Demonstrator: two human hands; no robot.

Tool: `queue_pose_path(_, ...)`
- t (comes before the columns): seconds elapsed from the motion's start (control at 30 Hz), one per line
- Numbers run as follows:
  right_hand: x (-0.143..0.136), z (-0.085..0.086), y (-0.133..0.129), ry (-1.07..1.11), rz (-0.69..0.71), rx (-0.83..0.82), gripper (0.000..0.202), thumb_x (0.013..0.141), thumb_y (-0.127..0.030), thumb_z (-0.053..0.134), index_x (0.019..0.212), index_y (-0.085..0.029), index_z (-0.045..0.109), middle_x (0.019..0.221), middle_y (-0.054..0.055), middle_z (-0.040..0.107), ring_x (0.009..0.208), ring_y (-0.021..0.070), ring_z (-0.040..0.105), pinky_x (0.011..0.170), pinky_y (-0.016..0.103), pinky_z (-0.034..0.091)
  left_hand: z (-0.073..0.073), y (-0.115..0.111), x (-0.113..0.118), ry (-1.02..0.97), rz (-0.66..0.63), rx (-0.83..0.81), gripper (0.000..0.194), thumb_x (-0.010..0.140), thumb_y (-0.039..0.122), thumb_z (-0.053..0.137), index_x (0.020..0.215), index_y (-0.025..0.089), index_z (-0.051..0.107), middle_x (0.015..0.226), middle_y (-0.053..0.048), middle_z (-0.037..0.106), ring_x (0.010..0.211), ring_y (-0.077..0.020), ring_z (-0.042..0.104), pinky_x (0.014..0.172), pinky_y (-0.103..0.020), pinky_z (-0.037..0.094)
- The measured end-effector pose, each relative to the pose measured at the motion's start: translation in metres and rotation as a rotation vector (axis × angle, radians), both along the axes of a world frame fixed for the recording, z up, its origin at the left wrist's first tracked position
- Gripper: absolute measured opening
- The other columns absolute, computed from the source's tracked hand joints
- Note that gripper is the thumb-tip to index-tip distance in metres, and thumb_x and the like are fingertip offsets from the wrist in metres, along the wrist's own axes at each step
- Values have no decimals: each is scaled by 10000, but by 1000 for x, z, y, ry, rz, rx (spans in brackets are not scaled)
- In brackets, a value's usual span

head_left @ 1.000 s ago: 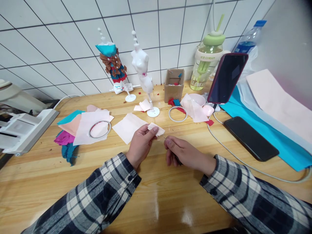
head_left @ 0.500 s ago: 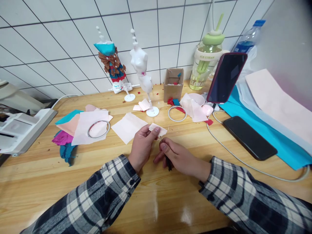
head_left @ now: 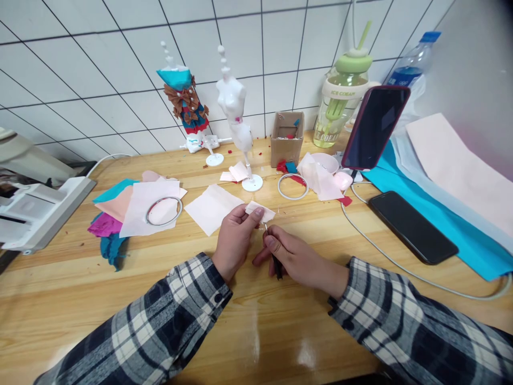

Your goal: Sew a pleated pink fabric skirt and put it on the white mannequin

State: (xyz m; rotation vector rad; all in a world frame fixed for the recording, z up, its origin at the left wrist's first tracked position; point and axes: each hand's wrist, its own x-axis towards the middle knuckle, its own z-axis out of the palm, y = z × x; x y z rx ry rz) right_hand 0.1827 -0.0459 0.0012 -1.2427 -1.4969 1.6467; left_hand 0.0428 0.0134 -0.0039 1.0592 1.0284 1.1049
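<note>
My left hand (head_left: 235,238) pinches a small folded piece of pale pink paper or fabric (head_left: 260,212) between thumb and fingers. Just below and to the right, my right hand (head_left: 292,251) is closed around a slim black-handled tool (head_left: 277,266). The tool's thin metal tip (head_left: 266,228) points up to the lower edge of the pink piece; contact is hard to make out. Fingers hide most of the tool, so its kind is unclear. Behind my left hand lies a pale pink square sheet (head_left: 212,209).
A bare white mannequin (head_left: 232,101) and a dressed mannequin (head_left: 182,101) stand near the tiled wall. Coloured pieces and a hoop (head_left: 164,212) lie left. A cardboard box (head_left: 287,149), another hoop (head_left: 293,197), a drink bottle (head_left: 340,101), a propped phone (head_left: 375,128) and a flat phone (head_left: 412,227) occupy the right.
The view has shifted very slightly. A little more of the metal tip shows between my hands; both hands keep their hold in nearly the same place.
</note>
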Motion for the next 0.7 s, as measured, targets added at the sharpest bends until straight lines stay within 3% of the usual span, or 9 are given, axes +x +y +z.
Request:
queue_pose_path(0.27, 0, -4, 0, 29, -23, 15, 307, 994, -519, 304, 1037, -230, 398, 903, 42, 722, 556, 122, 631, 528, 259, 493, -1, -1, -1, 22, -69, 6, 243, 758, 398, 742, 815, 172, 674, 729, 8, 646, 655, -117, 540, 645, -239, 428)
queue_pose_path(0.7, -1, -3, 0, 29, -46, -4, 292, 996, -515, 294, 990, -239, 391, 915, 35, 727, 538, 125, 636, 508, 257, 487, -1, 1, -2, 25, -68, 3, 234, 752, 383, 744, 805, 166, 673, 717, 6, 636, 656, -118, 543, 637, -235, 428)
